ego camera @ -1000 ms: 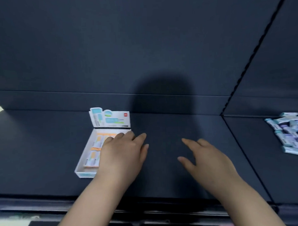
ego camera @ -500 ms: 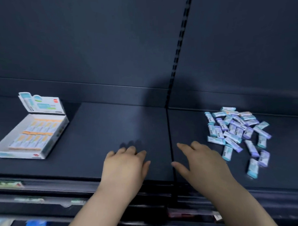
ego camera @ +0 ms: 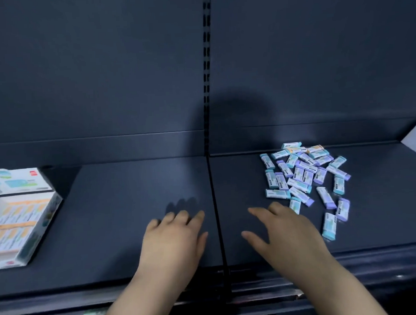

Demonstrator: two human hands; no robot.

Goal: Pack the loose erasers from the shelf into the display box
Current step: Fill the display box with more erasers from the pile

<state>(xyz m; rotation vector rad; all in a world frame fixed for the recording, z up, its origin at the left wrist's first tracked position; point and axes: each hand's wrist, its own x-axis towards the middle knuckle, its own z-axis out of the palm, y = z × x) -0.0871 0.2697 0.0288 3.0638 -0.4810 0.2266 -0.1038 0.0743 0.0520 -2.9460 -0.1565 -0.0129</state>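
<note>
- Navy shelf [ego camera: 124, 219] runs across, split by a black seam [ego camera: 215, 204] down the middle.
- Erasers [ego camera: 304, 175] sit in a loose pile on the right half. Most have teal or purple ends, and a couple at the back are orange.
- Box [ego camera: 23, 225] is way over at the left edge, flap up, with rows of erasers inside, well apart from the pile.
- Left hand [ego camera: 174, 241] is relaxed, palm down, holding nothing, just left of the seam.
- Right hand [ego camera: 287, 234] is the same deal, fingers spread and empty, right beside the nearest eraser. Can't tell if it touches.
</note>
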